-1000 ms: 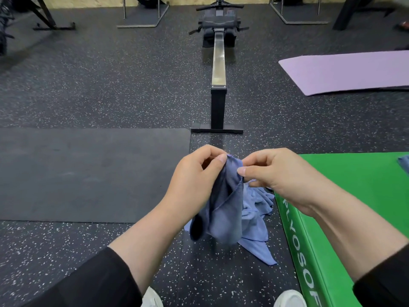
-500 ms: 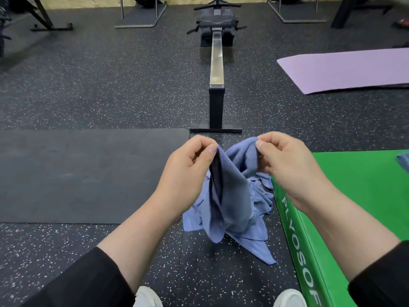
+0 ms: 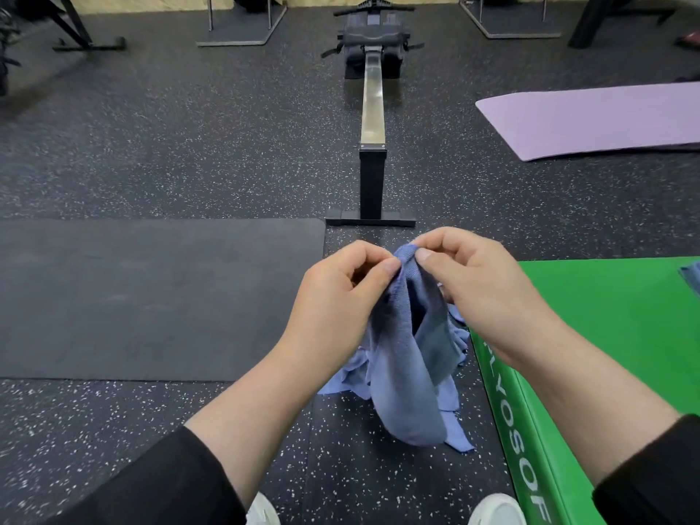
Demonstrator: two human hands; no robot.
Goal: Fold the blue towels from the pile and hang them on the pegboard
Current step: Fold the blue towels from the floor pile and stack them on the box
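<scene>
Nearby, green plyo box (image 3: 606, 335) flanks pile (image 3: 452, 407); rower (image 3: 373, 119) ahead.

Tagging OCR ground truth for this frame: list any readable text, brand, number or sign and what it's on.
"PLYOSOF": white capitals running down the side of the green padded plyo box; first letter partly hidden by the right hand, end cut off by the frame edge.
Black rowing machine: no lettering legible.
Nothing else carries text.

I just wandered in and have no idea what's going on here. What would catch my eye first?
Front and centre, the left hand and right hand pinch the top of a blue towel that hangs above the towel pile on the speckled floor. A bright green box sits at the right, a rowing machine straight ahead, and a purple mat beyond.
</scene>
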